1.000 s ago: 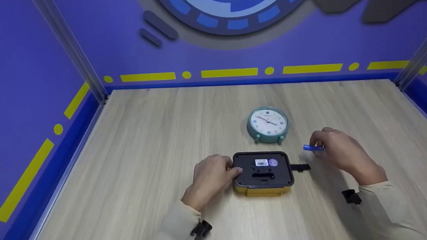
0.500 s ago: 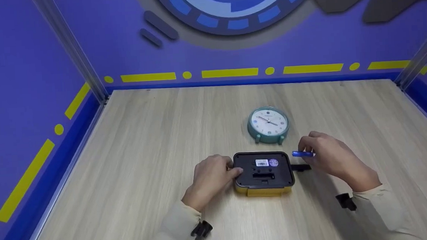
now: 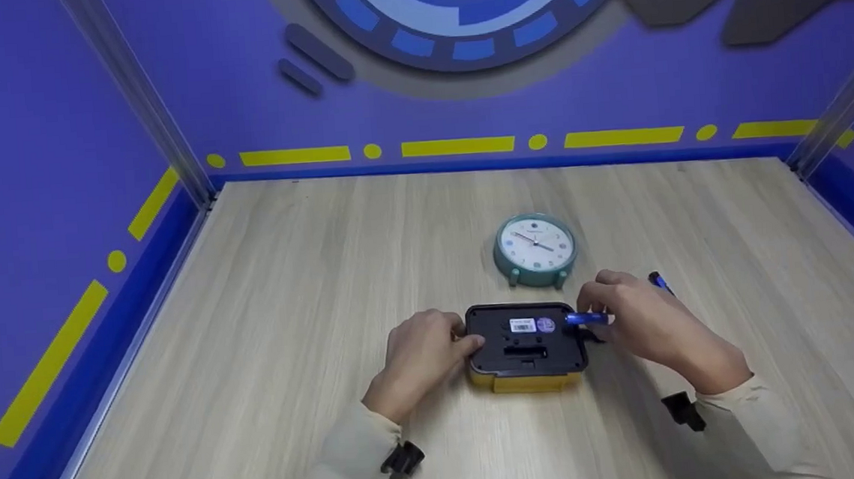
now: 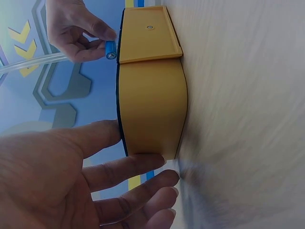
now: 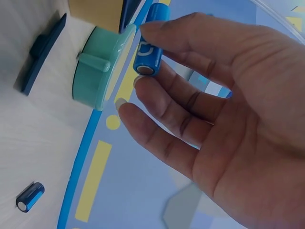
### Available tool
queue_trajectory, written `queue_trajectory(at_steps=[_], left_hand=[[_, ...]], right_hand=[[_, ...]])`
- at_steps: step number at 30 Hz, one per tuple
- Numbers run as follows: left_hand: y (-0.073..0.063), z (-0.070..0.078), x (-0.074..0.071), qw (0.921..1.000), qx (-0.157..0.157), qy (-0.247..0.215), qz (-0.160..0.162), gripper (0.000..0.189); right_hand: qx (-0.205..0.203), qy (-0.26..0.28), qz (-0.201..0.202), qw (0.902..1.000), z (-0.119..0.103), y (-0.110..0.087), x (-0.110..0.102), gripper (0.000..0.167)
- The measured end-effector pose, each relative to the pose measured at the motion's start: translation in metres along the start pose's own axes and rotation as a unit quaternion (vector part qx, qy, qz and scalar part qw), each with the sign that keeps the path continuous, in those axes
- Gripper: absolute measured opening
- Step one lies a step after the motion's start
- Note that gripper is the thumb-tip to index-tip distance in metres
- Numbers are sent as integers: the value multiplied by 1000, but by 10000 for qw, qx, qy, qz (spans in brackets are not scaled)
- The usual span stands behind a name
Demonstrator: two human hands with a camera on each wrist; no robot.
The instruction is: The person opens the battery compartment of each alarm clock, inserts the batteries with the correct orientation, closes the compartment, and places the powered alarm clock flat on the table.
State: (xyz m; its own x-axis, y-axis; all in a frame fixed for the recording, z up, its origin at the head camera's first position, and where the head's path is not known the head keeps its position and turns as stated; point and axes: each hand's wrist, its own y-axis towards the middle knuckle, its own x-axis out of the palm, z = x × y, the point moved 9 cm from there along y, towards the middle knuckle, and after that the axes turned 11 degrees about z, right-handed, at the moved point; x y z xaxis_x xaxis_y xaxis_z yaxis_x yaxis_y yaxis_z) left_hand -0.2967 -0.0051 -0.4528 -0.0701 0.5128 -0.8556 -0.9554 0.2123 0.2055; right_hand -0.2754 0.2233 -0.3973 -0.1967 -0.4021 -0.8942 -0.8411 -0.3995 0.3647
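A yellow alarm clock (image 3: 538,383) lies face down, its black back (image 3: 495,355) up and the battery slot (image 3: 527,353) uncovered. My left hand (image 3: 424,356) grips its left end, thumb on the back's edge and fingers against the side, as the left wrist view also shows. Over the clock's right edge, my right hand (image 3: 647,325) pinches a blue battery (image 3: 587,318) between thumb and fingers. A black battery cover (image 5: 44,55) lies on the table beside the clock, partly hidden by the right hand in the head view. The clock's dial is hidden.
A round green alarm clock (image 3: 536,251) lies dial up just behind the yellow one. Another blue battery (image 5: 30,197) rests on the wooden table (image 3: 309,278), beyond the right hand. Blue panels (image 3: 160,78) wall the table's back and sides.
My right hand has moved left and nearer with the battery, from right of the clock to over its edge. The second battery has come into sight behind it. The left hand stays put.
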Motion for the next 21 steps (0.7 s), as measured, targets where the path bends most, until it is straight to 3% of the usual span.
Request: queue_trajectory(at_steps=[15, 21], left_hand=[[0, 0, 0, 10000, -11, -26, -18, 26], [-1, 0, -1, 10000, 91, -28, 30, 27]], right_hand=[[-457, 1, 49, 9989, -25, -1, 8, 30], [-521, 93, -105, 9985, -33, -2, 13, 27]])
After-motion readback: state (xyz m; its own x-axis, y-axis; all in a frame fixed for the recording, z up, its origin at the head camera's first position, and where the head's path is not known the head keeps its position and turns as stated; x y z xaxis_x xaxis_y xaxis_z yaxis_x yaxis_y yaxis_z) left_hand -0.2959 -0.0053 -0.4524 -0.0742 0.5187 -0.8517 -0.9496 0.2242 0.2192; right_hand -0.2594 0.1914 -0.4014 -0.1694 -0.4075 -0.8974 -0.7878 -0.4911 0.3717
